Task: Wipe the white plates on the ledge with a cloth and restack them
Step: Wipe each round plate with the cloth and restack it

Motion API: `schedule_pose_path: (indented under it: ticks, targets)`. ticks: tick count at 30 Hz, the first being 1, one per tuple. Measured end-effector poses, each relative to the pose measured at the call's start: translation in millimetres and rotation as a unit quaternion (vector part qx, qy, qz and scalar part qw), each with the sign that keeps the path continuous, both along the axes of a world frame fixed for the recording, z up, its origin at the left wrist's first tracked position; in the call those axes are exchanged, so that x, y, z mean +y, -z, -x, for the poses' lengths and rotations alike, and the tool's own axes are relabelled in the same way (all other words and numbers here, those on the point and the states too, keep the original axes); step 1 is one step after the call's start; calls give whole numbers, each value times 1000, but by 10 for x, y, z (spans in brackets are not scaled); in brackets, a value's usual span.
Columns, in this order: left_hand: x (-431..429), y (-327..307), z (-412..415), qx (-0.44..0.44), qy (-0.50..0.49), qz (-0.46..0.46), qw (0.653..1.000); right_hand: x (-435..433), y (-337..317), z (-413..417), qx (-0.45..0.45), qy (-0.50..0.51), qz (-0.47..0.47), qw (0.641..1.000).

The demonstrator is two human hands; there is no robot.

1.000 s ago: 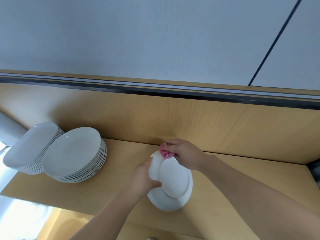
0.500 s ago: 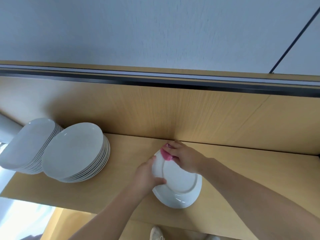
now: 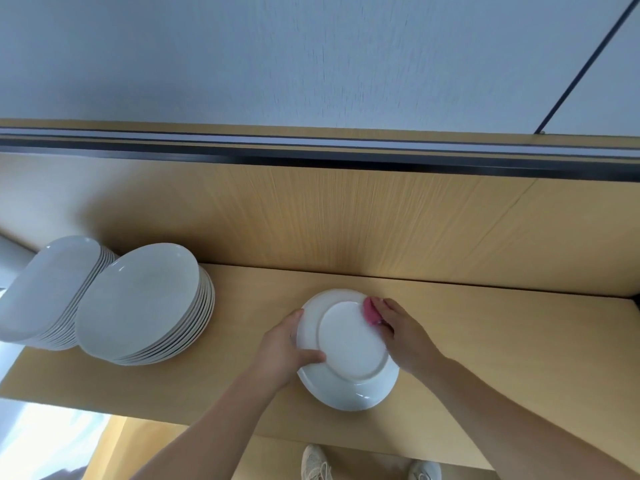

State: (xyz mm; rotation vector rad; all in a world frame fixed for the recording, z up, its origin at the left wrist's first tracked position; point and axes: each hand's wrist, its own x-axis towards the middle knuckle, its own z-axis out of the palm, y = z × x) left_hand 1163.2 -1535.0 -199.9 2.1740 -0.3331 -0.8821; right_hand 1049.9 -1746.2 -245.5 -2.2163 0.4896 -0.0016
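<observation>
Cloth (image 3: 371, 310) apparently pinched in right hand (image 3: 403, 336), touching plate (image 3: 353, 351).

The single plate (image 3: 349, 348) is seen as plain glossy white, unpatterned. The cloth (image 3: 371, 310) is bright pink. The nearer plate stack (image 3: 138, 299) and the farther plate stack (image 3: 45, 289) are shown in the same plain white, shaded greyish. The ledge (image 3: 502, 341) is coloured pale tan with faint grain; fine vertical grain is seen on the back panel (image 3: 346, 220). The rail (image 3: 311, 159) is black. The wall (image 3: 277, 57) is off-white, crossed by a thin dark line (image 3: 588, 64). The shoes (image 3: 315, 464) are speckled beige.
</observation>
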Motion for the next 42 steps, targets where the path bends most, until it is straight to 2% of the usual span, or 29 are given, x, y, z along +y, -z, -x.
schedule_pose_path:
  ticks: [3,7,18,26,35,42]
  targets:
    - [12,15,-19,7,8,10,1000,155,31,232,-6,56,-22,998]
    - [17,-2,-52,18,54,6,998,175,50,253,-6,63,-35,997]
    - [10,43,-53,126,-14,65,990,-339,-124,-235,62,-128,-12,990]
    - [44,72,-75,151,5,93,984,-259,-138,-379,76,-162,20,984]
    - [75,187,92,151,-12,121,981,-43,44,72,32,-16,3,999]
    - [105,253,121,143,-22,134,980,445,163,567,-14,146,-35,989]
